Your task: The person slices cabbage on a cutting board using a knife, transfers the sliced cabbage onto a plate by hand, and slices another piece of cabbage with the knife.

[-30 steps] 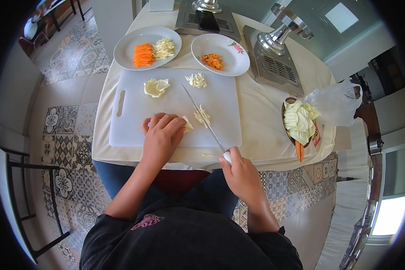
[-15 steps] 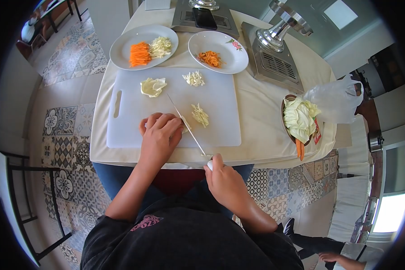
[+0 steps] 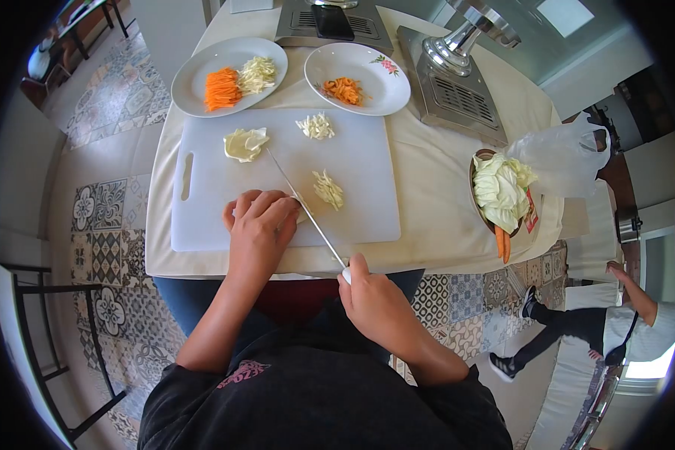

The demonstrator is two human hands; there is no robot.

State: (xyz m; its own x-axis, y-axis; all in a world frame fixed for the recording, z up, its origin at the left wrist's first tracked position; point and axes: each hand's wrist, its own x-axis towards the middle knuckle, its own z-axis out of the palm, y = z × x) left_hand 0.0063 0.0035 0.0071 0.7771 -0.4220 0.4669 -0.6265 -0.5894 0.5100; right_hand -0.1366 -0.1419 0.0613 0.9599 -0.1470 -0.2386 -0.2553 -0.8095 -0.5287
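Observation:
My left hand [image 3: 261,221] presses down near the front of the white cutting board [image 3: 221,184], its fingers curled over a pale piece of cabbage [image 3: 302,215] that is mostly hidden. A long knife [image 3: 316,225] is gripped by its white handle in my right hand [image 3: 373,296]. Its blade slants across the board right beside the left fingertips, the tip pointing to the far left. Close to that tip lies a cabbage leaf piece [image 3: 245,145]. Cut cabbage strips [image 3: 328,190] sit right of the blade, and another small pile of cabbage [image 3: 315,126] is farther back.
Behind the board stand a plate [image 3: 186,75] of carrot and cabbage strips and a flowered plate [image 3: 388,94] with carrot bits. Two metal stoves [image 3: 457,94] are beyond, a phone [image 3: 332,22] on one. At right are a cabbage [image 3: 502,187], carrots [image 3: 502,244], a plastic bag [image 3: 562,156] and a person [image 3: 607,330].
The view has shifted slightly. My left hand still holds the cabbage piece, with the knife beside it. At the right, the other person has moved and shows more fully.

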